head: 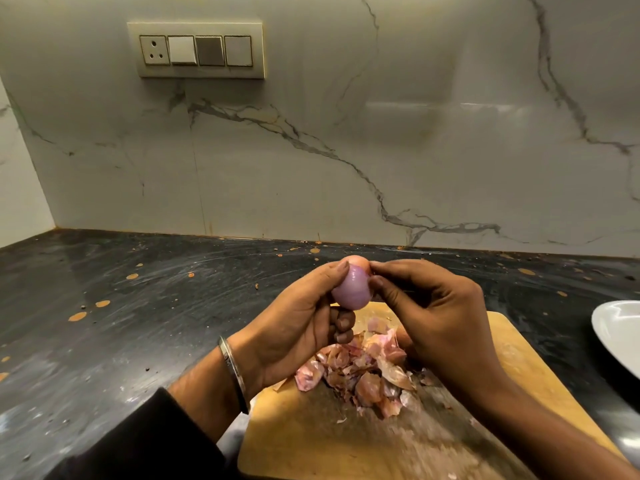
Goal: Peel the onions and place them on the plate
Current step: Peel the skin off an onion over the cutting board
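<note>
A small purple onion (351, 289), mostly bare with a patch of orange-brown skin left at its top, is held above the far edge of the wooden cutting board (311, 441). My left hand (298, 327) grips it from the left with curled fingers. My right hand (433, 313) pinches the skin at the onion's top right with thumb and fingertips. A heap of peeled onion skins (363, 368) lies on the board under my hands. The white plate (620, 337) is at the right edge, only partly in view.
The dark stone counter (138, 323), flecked with scraps and orange spots, stretches left and behind the board. A marble wall (346, 133) with a switch panel (195, 50) closes the back. A corner wall stands at far left.
</note>
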Available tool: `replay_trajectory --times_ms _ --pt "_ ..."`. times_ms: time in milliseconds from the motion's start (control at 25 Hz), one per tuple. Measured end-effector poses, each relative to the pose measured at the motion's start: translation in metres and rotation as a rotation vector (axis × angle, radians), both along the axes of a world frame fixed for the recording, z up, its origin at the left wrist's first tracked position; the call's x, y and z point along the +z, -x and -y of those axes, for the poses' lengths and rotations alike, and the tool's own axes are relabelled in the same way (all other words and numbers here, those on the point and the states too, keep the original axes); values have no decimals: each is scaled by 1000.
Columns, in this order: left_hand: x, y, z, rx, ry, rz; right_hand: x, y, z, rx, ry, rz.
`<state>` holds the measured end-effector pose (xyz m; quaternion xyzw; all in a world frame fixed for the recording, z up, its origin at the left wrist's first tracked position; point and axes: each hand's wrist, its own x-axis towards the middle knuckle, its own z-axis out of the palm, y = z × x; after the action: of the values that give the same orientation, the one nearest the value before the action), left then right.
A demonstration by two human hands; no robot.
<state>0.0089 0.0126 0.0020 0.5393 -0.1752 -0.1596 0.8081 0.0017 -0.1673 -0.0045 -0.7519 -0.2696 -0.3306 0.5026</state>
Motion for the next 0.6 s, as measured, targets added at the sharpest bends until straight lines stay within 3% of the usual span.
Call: replay_trajectory --times_ms 360,600 --pt "-3 2 2 43 -24 77 1 -2 1 -5 2 -74" --pt "-5 5 8 90 -69 93 1 3 -3 -124 89 39"
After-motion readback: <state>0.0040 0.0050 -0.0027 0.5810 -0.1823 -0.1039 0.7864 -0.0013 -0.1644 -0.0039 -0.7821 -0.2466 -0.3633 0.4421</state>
